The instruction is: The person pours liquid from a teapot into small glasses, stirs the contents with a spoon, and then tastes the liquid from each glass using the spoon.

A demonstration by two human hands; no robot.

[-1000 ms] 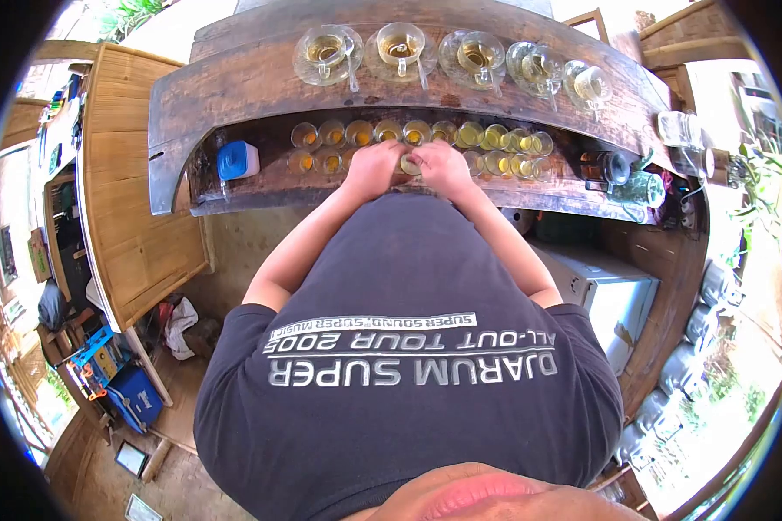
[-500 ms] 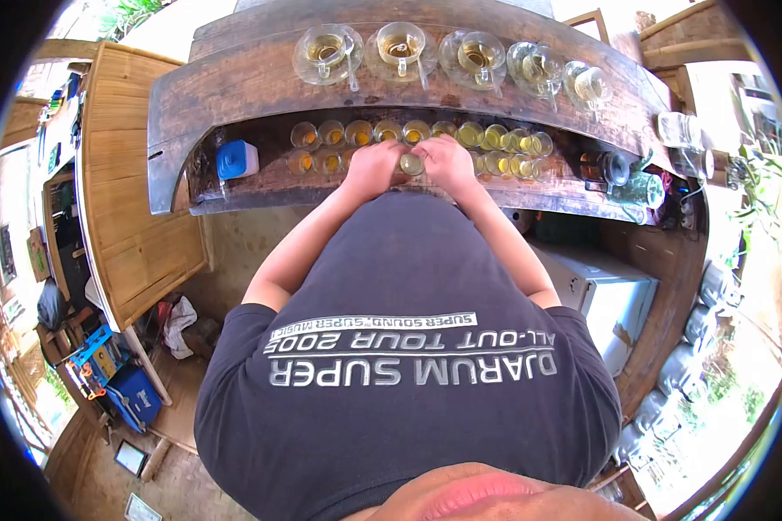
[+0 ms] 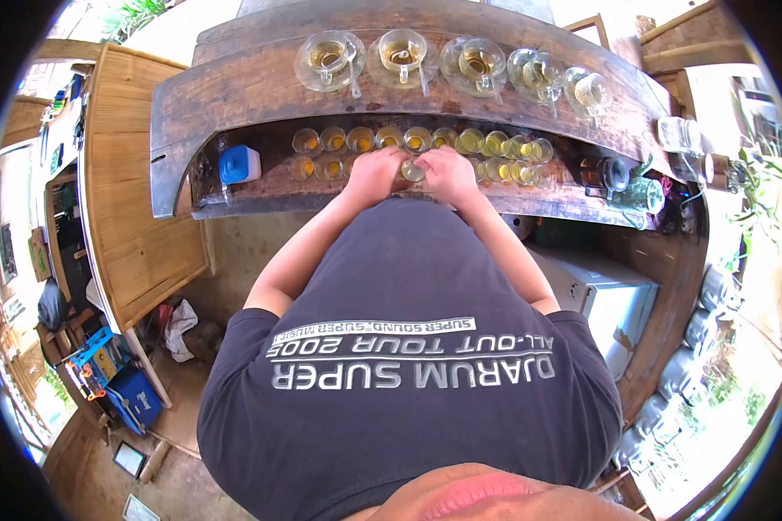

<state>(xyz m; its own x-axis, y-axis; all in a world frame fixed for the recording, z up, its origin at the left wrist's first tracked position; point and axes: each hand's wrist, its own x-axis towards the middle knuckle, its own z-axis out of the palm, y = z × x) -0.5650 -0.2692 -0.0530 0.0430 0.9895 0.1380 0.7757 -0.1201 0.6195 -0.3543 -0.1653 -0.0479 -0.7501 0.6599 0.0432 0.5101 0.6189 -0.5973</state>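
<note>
Two rows of small glasses, with yellow and orange contents, stand on the lower wooden shelf; one is the orange-filled glass [image 3: 308,140] at the left end of the back row. My left hand [image 3: 374,176] is closed over the front row, its fingertips hidden from me. Close to it, my right hand [image 3: 450,177] is also curled, with its thumb side at the rim of a small glass [image 3: 413,171] between the two hands. Whatever either hand pinches is hidden by the fingers. Parts of the front row are covered by my hands.
Along the upper counter [image 3: 261,74] stand several glass cups [image 3: 403,50] on saucers with spoons. A blue-lidded container [image 3: 238,164] sits at the shelf's left end. Jars and a glass pitcher [image 3: 641,193] crowd the right end. A wooden panel [image 3: 143,174] rises at left.
Both hands have drawn back slightly toward me and the fingers have tucked in closer around the front-row glass. The view has shifted a little; the glasses stay in their rows.
</note>
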